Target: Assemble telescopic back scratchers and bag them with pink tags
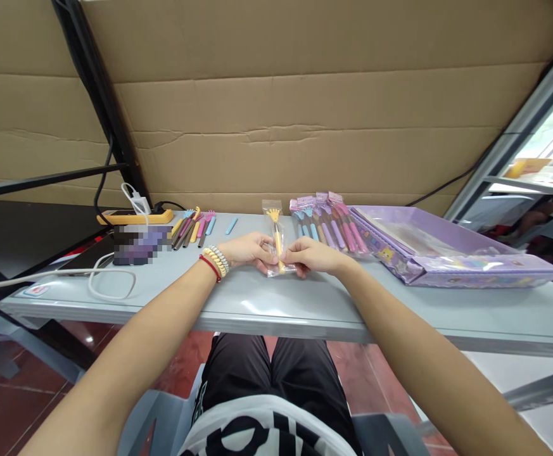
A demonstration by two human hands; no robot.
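Observation:
Over the middle of the table I hold a small yellow back scratcher (274, 218) with a hand-shaped head, inside a clear plastic sleeve. My left hand (251, 250) pinches the sleeve from the left, near the lower handle. From the right, my right hand (311, 253) grips the same lower part, thumb against the handle. Just beyond my right hand lie several sleeved back scratchers (328, 221) in blue, purple and pink. To the left of my left hand sits a group of unwrapped back scratchers (193, 228) in mixed colours. A short blue piece (231, 225) lies apart from them.
At the right stands an open purple box (476, 269) holding clear plastic. A yellow power strip (138, 217) with a white charger (140, 204) is at the left. A white cable (114, 296) loops over the grey table (276, 307). Cardboard (305, 107) backs the table.

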